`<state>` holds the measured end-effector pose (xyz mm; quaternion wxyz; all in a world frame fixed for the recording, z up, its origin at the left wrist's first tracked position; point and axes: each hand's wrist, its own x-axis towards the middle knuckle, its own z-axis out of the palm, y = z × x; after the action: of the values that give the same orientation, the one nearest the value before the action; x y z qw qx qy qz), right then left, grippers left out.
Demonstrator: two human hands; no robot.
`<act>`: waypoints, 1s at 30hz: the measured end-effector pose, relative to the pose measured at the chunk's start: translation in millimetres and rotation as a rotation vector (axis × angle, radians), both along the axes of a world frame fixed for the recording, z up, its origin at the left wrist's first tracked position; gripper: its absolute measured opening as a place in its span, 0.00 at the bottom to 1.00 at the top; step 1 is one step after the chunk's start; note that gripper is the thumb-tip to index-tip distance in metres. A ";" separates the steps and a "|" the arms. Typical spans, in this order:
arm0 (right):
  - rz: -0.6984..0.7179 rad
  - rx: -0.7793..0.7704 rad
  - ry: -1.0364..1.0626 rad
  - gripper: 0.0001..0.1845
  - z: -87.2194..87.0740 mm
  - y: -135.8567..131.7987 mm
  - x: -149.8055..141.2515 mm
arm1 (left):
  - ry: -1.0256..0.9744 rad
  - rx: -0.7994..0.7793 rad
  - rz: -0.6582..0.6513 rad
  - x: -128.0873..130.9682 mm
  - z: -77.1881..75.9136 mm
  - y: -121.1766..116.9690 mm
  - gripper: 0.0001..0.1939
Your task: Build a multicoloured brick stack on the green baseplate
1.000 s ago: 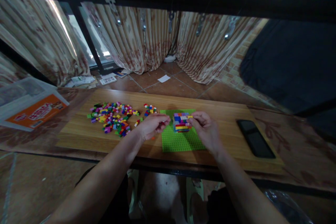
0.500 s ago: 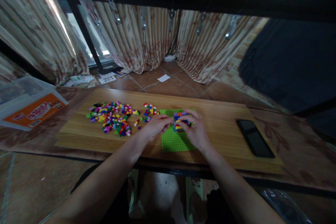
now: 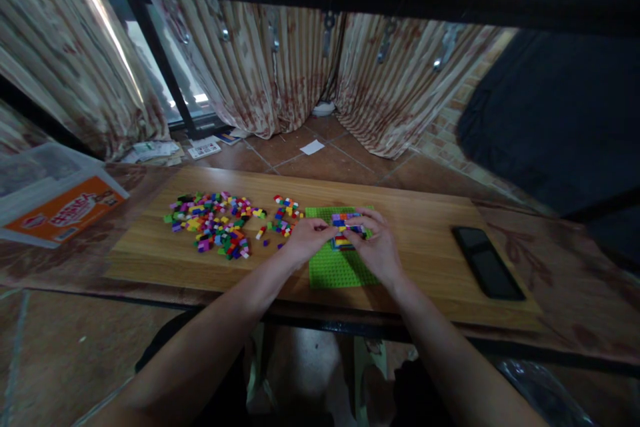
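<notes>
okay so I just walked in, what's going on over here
A person is working with both bare hands on a small multicoloured brick structure on a green baseplate. The left hand has its fingertips at the structure's left side, while the right hand reaches over its right side; whether either pinches a brick is too small to tell. Loose bricks lie off to the left, and a black phone lies to the right.

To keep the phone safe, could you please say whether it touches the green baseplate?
Apart: the head view shows wooden board surface between the phone and the green baseplate.
</notes>
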<state>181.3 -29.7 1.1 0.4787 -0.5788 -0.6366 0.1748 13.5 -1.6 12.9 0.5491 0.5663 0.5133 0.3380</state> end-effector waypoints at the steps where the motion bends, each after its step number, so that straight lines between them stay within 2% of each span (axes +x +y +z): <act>1: 0.005 -0.002 0.017 0.06 -0.2 0.5 0.7 | 0.005 0.005 0.002 0.6 -1.2 0.8 0.14; 11: -0.019 -0.020 0.099 0.11 -6.2 7.0 -3.5 | 0.002 -0.011 0.013 3.7 -2.8 -1.5 0.19; 18: -0.050 -0.134 0.316 0.13 -16.4 12.5 -6.4 | -0.037 -0.048 0.015 4.8 1.0 -1.0 0.21; 30: -0.039 -0.214 0.449 0.16 -9.0 10.7 -8.7 | -0.115 -0.169 0.056 3.6 10.1 -5.4 0.18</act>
<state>172.7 -19.0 -8.0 0.5476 -0.5850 -0.4807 0.3562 17.1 -7.0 23.0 0.6138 0.4834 0.5231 0.3406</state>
